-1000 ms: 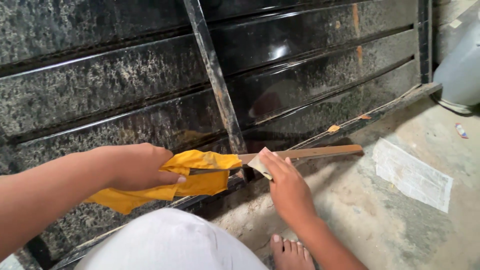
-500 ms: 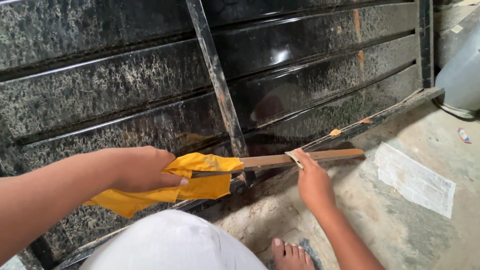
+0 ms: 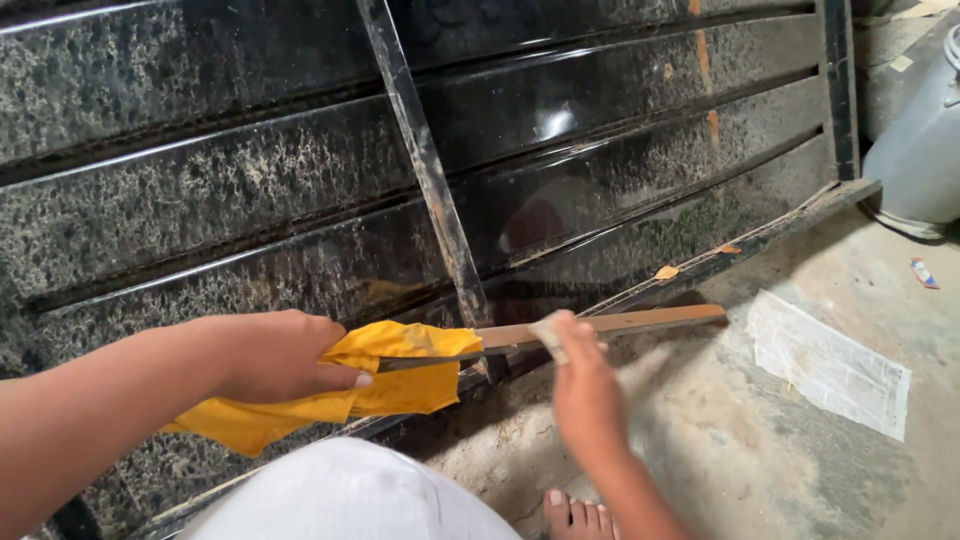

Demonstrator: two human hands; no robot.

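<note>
Two bare hands work low over a rough concrete floor (image 3: 700, 470), with a knee in white cloth (image 3: 350, 495) and the toes of a bare foot (image 3: 578, 512) nearest the camera. Left hand (image 3: 275, 355) is clenched around a bunched yellow cloth (image 3: 395, 385), which wraps the near end of a long, flat wooden strip (image 3: 620, 324); the cloth's loose tail hangs down below the wrist. A thin dark metal piece (image 3: 425, 360) pokes out of the cloth toward the strip (what it is cannot be told). Right hand (image 3: 580, 385) is blurred, its fingers closed on a small pale scrap (image 3: 548, 332) pressed against the strip about midway along it. The strip lies roughly level, its far end pointing right, just in front of the bottom rail of a black metal gate (image 3: 600, 170) made of wide horizontal slats, dusty and speckled. One upright bar (image 3: 425, 170) of the gate crosses the slats and meets the rail right behind the strip. Farther right, a sheet of printed paper (image 3: 830, 365) lies flat on the floor, and beyond it stands a grey container (image 3: 920, 160) near the gate's end post.
</note>
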